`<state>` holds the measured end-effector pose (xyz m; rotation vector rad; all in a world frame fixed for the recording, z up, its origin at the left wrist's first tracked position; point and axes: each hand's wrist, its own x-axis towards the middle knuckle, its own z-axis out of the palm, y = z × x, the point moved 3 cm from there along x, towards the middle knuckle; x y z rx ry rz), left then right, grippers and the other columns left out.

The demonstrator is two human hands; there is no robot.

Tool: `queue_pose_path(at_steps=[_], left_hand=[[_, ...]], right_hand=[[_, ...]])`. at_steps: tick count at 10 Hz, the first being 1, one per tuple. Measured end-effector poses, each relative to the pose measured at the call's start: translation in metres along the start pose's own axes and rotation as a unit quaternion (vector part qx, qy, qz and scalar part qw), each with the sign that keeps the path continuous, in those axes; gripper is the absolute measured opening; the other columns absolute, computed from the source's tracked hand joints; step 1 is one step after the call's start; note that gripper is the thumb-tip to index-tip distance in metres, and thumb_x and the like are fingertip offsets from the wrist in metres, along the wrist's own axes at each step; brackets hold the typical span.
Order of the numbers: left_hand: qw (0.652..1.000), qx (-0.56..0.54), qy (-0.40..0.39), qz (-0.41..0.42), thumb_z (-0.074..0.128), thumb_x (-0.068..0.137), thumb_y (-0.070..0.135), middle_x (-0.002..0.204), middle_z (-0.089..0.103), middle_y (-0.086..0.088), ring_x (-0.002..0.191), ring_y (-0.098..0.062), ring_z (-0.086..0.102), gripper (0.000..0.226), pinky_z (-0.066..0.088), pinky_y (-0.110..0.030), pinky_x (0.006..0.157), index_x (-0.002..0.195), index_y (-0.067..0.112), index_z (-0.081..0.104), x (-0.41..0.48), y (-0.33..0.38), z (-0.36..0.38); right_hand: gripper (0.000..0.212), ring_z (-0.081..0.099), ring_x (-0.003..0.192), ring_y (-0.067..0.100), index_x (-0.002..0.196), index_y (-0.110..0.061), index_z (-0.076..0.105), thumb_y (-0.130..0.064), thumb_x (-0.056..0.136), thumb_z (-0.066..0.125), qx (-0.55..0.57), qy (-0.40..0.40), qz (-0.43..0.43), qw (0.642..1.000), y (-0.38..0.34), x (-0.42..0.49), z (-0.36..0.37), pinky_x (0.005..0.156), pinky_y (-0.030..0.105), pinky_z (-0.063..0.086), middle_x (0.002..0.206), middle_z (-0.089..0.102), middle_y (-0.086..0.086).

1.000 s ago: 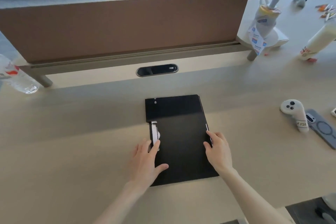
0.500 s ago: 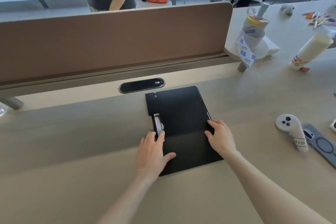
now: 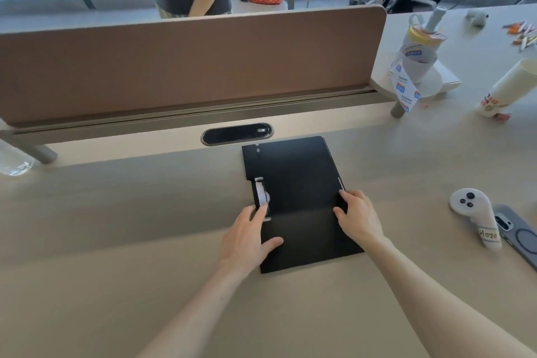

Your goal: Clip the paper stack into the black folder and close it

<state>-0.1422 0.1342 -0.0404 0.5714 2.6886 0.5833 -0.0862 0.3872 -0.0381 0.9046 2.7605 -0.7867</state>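
Observation:
The black folder (image 3: 296, 192) lies shut and flat on the beige desk, its spine to the left. A thin white line of the paper stack (image 3: 340, 182) shows at its right edge. My left hand (image 3: 247, 237) rests flat on the folder's left edge, fingertips at the white clip lever (image 3: 261, 196) in the spine cut-out, thumb on the cover. My right hand (image 3: 359, 218) lies on the right edge with fingers spread on the cover. Neither hand grips anything.
A brown divider panel (image 3: 189, 67) and an oval cable port (image 3: 236, 133) stand behind the folder. To the right lie a white controller (image 3: 476, 218) and a phone (image 3: 517, 238); farther back stand cups and bottles (image 3: 421, 52). A person stands beyond the divider.
The view has tilted up and shifted, so folder and hands sit higher in the frame. Both hands keep their places on the folder's edges; the folder stays shut.

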Motion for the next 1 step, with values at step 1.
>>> queue_pose_path(at_steps=[1], left_hand=[[0.996, -0.076, 0.023, -0.026, 0.06, 0.091, 0.058, 0.148, 0.041, 0.006, 0.134, -0.018, 0.048, 0.078, 0.049, -0.036, 0.094, 0.156, 0.032, 0.027, -0.0089, -0.0215, -0.0207]], right_hand=[[0.047, 0.05, 0.127, 0.027, 0.143, -0.012, 0.051, -0.023, 0.097, 0.055, 0.041, 0.057, -0.005, 0.998, -0.008, -0.004, -0.0125, 0.095, 0.042, 0.05, 0.137, 0.054, 0.007]])
